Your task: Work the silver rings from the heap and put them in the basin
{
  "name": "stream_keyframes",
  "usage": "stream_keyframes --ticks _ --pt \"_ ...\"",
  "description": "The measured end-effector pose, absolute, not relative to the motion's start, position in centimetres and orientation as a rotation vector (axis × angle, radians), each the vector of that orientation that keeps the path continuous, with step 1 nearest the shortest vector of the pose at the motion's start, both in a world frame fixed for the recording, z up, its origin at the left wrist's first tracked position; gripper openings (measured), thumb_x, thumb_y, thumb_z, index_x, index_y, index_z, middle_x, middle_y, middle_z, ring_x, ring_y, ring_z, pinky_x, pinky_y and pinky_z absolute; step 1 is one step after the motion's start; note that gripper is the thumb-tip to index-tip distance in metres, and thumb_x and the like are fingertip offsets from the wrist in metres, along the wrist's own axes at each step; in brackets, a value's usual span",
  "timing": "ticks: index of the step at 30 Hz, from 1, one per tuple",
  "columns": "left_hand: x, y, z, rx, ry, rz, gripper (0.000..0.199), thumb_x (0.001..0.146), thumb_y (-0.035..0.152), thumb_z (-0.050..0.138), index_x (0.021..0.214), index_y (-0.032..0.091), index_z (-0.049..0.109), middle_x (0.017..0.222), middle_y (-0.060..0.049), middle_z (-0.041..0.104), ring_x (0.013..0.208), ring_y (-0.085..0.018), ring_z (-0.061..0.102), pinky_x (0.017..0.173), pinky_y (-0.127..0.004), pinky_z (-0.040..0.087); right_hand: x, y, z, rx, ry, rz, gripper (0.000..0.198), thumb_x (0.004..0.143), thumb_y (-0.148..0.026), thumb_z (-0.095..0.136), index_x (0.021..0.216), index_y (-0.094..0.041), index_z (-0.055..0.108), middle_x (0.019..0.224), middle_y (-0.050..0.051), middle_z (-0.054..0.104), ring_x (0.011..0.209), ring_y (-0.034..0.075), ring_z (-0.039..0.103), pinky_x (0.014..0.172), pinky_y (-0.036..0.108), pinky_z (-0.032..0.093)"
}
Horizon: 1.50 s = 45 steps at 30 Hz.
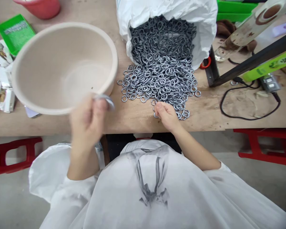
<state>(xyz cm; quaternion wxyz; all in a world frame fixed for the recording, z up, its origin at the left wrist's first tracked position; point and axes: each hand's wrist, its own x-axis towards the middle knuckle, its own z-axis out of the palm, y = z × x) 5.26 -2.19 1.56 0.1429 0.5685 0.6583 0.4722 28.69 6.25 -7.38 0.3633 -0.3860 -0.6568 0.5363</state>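
My left hand (87, 122), smeared by motion, is closed on a few grey metal rings (107, 100) by the front right rim of a large beige bowl (113, 60). Their exact number is blurred. My right hand (168, 117) has its fingertips pinched together at the front edge of a heap of grey metal rings (160, 76). Whatever lies between those fingertips is hidden. The heap spills onto the table out of a white sack (169, 8) lying with its mouth towards me.
Left of the bowl are a green tray (16, 35) with small metal pieces and a pile of white pieces (2, 76). A red bowl (45, 8) stands behind. At right are a black metal frame (248, 60), a black cable (248, 118) and a roll of clear film (250, 30).
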Motion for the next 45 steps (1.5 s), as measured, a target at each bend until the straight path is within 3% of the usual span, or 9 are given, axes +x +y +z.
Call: stream_keyframes --ticks 3,6,11,17,25,31,35,40,45 --pt "1.0 0.0 3.9 1.946 2.627 0.73 0.034 0.092 0.036 0.051 0.103 0.011 0.072 0.115 -0.02 0.069 0.111 -0.037 0.057 0.095 -0.054 0.04 28.9 6.1 -7.4 -1.02 -1.673 1.407 0.059 0.091 -0.072 0.043 0.062 -0.021 0.045 0.059 -0.003 0.039 0.056 0.011 0.036 0.054 0.028 0.028" --pt "-0.4 1.5 3.7 1.886 2.791 0.416 0.039 0.093 0.041 0.051 0.095 0.011 0.076 0.121 -0.019 0.07 0.123 -0.044 0.052 0.098 -0.066 0.035 29.1 5.7 -7.5 -1.036 -1.707 1.367 0.06 0.09 -0.073 0.044 0.061 -0.021 0.047 0.058 -0.003 0.041 0.056 0.011 0.037 0.055 0.028 0.029" --pt "4.4 1.6 -0.7 2.208 2.436 0.806 0.035 0.097 0.039 0.046 0.096 0.016 0.072 0.11 -0.015 0.073 0.106 -0.029 0.061 0.096 -0.049 0.043 29.7 5.3 -7.7 -1.046 -1.685 1.354 0.057 0.091 -0.069 0.047 0.062 -0.02 0.048 0.058 -0.003 0.041 0.056 0.011 0.038 0.056 0.028 0.029" --pt "6.7 3.7 -7.1 2.082 2.167 0.262 0.034 0.094 0.022 0.047 0.123 0.013 0.063 0.133 -0.018 0.062 0.119 -0.032 0.056 0.097 -0.044 0.045 30.3 4.8 -7.7 -1.045 -1.704 1.363 0.056 0.092 -0.068 0.046 0.063 -0.02 0.05 0.058 -0.003 0.042 0.056 0.011 0.039 0.056 0.028 0.03" --pt "7.7 0.4 -5.5 1.721 1.601 0.816 0.027 0.096 0.035 0.05 0.095 0.017 0.071 0.094 -0.009 0.073 0.089 -0.021 0.065 0.085 -0.032 0.048 28.9 4.7 -7.3 -0.99 -1.824 1.223 0.043 0.082 -0.061 0.067 0.092 -0.02 0.065 0.078 0.0 0.062 0.071 0.015 0.054 0.067 0.029 0.041" --pt "11.5 -1.7 -5.4 0.725 1.168 1.328 0.034 0.075 0.047 0.079 0.087 0.017 0.068 0.076 -0.001 0.067 0.064 -0.01 0.056 0.064 -0.021 0.046 26.8 3.5 -6.6 -0.888 -1.789 1.1 0.025 0.088 -0.046 0.065 0.081 -0.021 0.065 0.075 0.001 0.064 0.071 0.015 0.055 0.069 0.03 0.043" --pt "12.9 -1.9 -5.7 0.431 1.036 1.286 0.048 0.068 0.057 0.081 0.07 0.016 0.057 0.065 0.003 0.055 0.056 -0.007 0.049 0.056 -0.02 0.044 26.1 2.6 -7.2 -0.845 -1.747 1.163 0.024 0.084 -0.044 0.071 0.081 -0.022 0.062 0.075 -0.001 0.061 0.072 0.015 0.056 0.07 0.029 0.044" --pt "13.1 -2.2 -5.6 0.469 1.015 1.18 0.052 0.068 0.063 0.078 0.069 0.016 0.055 0.058 0.004 0.05 0.051 -0.007 0.045 0.051 -0.021 0.042 26.4 2.7 -7.2 -0.809 -1.632 1.498 0.042 0.078 -0.042 0.074 0.112 -0.021 0.059 0.088 0.001 0.063 0.073 0.014 0.059 0.067 0.027 0.049" --pt "13.1 -2.4 -6.0 0.492 0.928 1.03 0.061 0.071 0.076 0.065 0.066 0.016 0.053 0.052 0.005 0.043 0.046 -0.007 0.04 0.046 -0.022 0.038 26.7 2.6 -6.9 -0.775 -1.677 1.413 0.03 0.077 -0.035 0.071 0.102 -0.021 0.062 0.089 0.002 0.065 0.072 0.014 0.06 0.066 0.029 0.049"
